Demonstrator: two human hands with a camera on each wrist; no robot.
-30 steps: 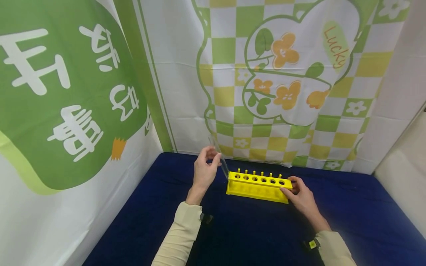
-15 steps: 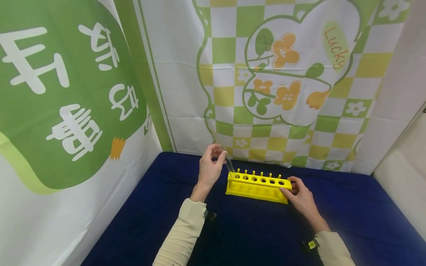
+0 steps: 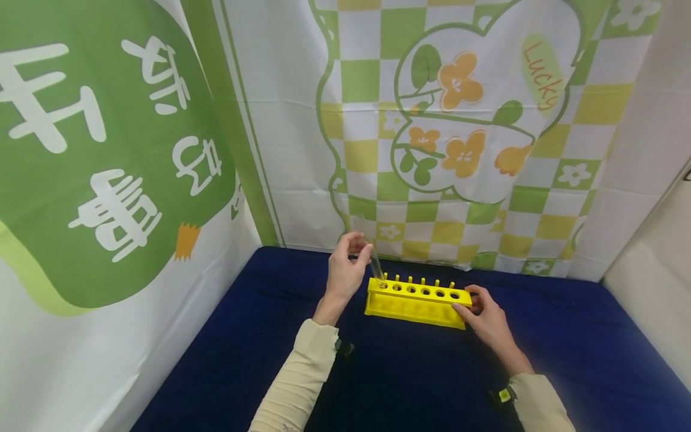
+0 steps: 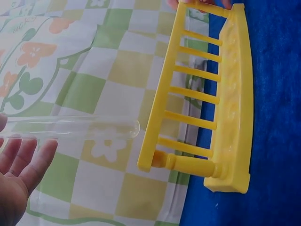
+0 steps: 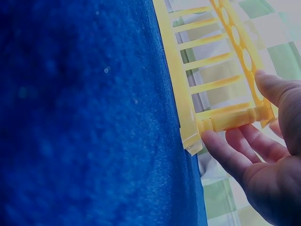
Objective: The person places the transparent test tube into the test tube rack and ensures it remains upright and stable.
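A clear glass test tube [image 4: 94, 128] is held between the thumb and fingers of my left hand [image 3: 347, 268]. It tilts in the head view, its rounded lower end close over the leftmost hole of a yellow test tube rack [image 3: 415, 309]. In the left wrist view that end points at the rack's top bar with a small gap. My right hand [image 3: 487, 319] grips the rack's right end. The right wrist view shows its thumb [image 5: 277, 89] on the top bar and the fingers around the end post [image 5: 230, 120]. The rack stands upright, its holes unfilled.
The rack rests on a dark blue cloth [image 3: 410, 378] covering the table. Close behind it hangs a green, white and yellow checked curtain [image 3: 361, 156]. A white and green printed curtain [image 3: 48, 240] borders the left side. Thin yellow pegs rise along the rack's back.
My left hand has moved to the right with the test tube, bringing its lower end from beside the rack's left edge to over the leftmost hole. My right hand keeps its grip on the rack.
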